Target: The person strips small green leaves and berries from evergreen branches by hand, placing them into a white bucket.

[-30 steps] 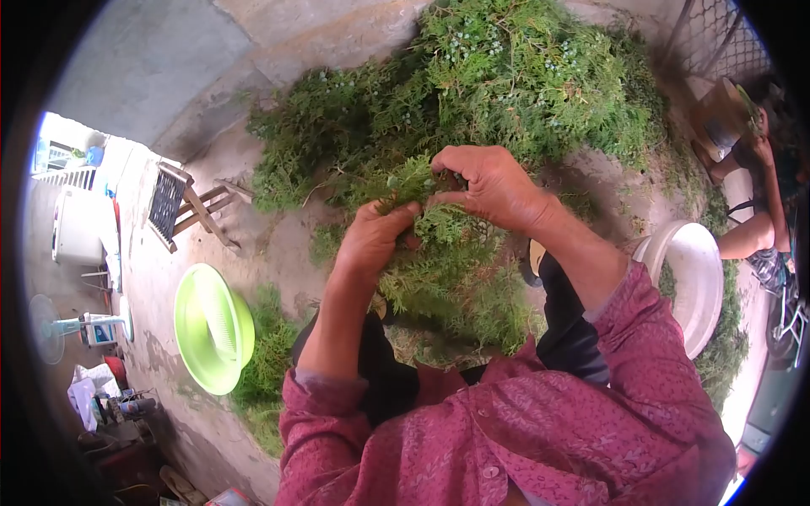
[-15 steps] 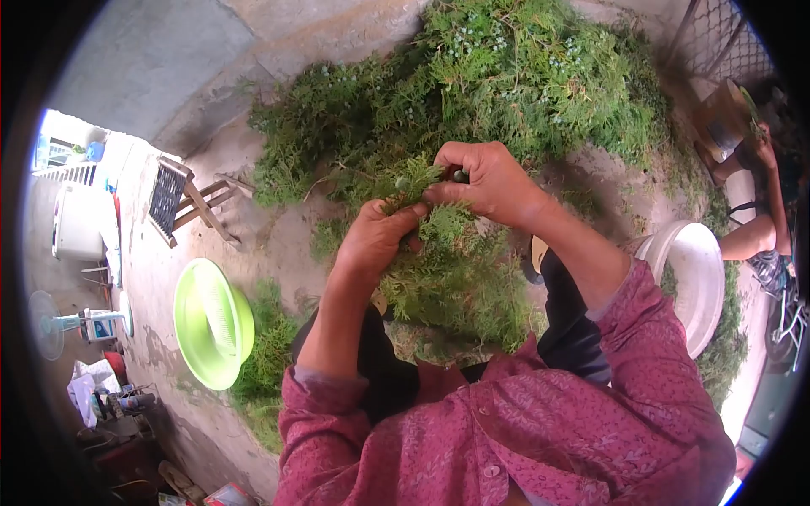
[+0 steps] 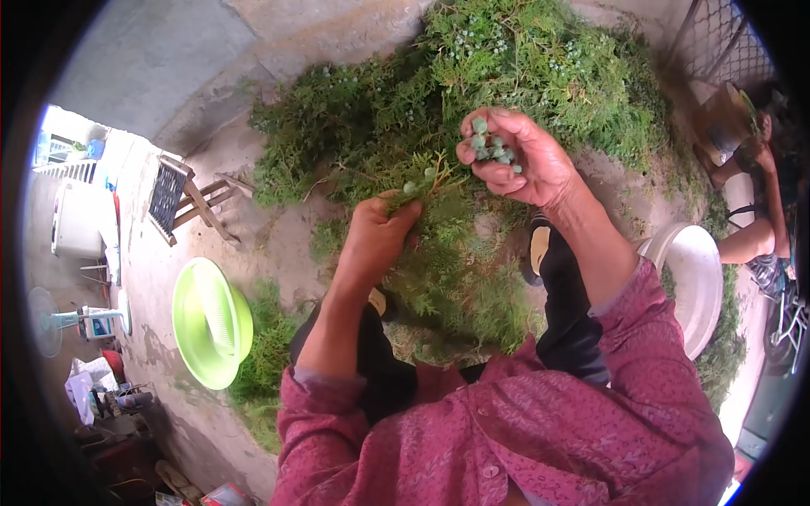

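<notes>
My left hand [image 3: 381,232] pinches a sprig of arborvitae [image 3: 432,179], thumb and fingers closed on its stem. Small green cones [image 3: 410,188] sit on the sprig just above the thumb. My right hand [image 3: 531,160], a short way up and to the right, is turned palm up with its fingers curled. Several pale green cones [image 3: 494,152] rest in its palm and between the fingers. Behind both hands lies a big heap of cut green branches [image 3: 540,76], some bearing more cones. Loose foliage [image 3: 460,295] covers the floor between my feet.
A lime-green basin [image 3: 181,337] stands at the left, a white bucket [image 3: 707,291] beside my right arm. Further left are a folding stool [image 3: 194,202] and a fan [image 3: 51,325]. Another person's hand [image 3: 764,143] is by a container [image 3: 721,126] at the far right.
My right hand has moved up and right, off the sprig, and turned palm up, showing the cones. My left hand stays nearly in place, still pinching the sprig.
</notes>
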Motion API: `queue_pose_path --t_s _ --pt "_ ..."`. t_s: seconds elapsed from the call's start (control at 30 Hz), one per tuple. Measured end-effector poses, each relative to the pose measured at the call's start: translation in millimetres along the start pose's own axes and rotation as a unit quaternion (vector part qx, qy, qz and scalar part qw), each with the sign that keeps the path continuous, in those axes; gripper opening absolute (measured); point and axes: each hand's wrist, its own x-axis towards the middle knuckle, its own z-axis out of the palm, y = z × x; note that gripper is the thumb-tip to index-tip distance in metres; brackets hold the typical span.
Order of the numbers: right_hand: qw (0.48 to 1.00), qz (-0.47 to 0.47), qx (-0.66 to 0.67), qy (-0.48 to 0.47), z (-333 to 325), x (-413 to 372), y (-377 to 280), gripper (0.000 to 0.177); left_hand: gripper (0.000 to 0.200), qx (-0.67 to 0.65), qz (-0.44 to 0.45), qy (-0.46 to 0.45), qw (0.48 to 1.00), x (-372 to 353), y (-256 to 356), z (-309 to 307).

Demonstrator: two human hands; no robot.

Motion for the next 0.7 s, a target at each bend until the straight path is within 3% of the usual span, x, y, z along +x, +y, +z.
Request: queue_pose_path --t_s 0.13,0.2,0.23,0.3,0.33,0.4,0.53,0.63,0.7 --pt "0.999 0.022 0.035 -0.034 -6.6 4.4 5.6 0.028 0.007 0.061 0.024 0.039 0.997 2.4 -10.1 4.2" --pt "0.996 0.034 0.059 -0.057 -9.7 5.2 7.4 0.030 0.002 0.166 0.107 0.059 0.979 3.2 -13.4 2.3" --pt "0.996 0.035 0.059 -0.057 -8.5 5.5 7.6 0.030 0.002 0.166 0.106 0.060 0.979 3.3 -14.4 1.7" --pt "0.980 0.031 -0.187 0.058 -3.5 6.3 8.0 0.033 0.002 0.192 0.136 0.072 0.969 3.5 -15.2 0.7" --pt "0.980 0.031 -0.187 0.058 -3.7 8.3 12.2 0.033 0.002 0.192 0.136 0.072 0.969 3.5 -14.8 0.8" --pt "0.922 0.013 -0.373 0.108 -7.6 13.8 23.6 0.037 0.004 0.197 0.140 0.076 0.967 3.3 -13.4 1.9" --pt "0.898 0.037 -0.437 0.048 -9.0 16.3 27.7 0.040 0.006 0.235 0.169 0.091 0.953 0.1 -9.0 4.7" --pt "0.855 -0.015 -0.517 0.028 -11.3 18.6 33.4 0.038 0.007 0.248 0.171 0.085 0.950 -1.3 -5.5 4.4" --pt "0.795 -0.108 -0.594 0.065 -14.4 20.5 38.1 0.033 0.007 0.254 0.175 0.085 0.947 -1.4 -6.0 3.7"
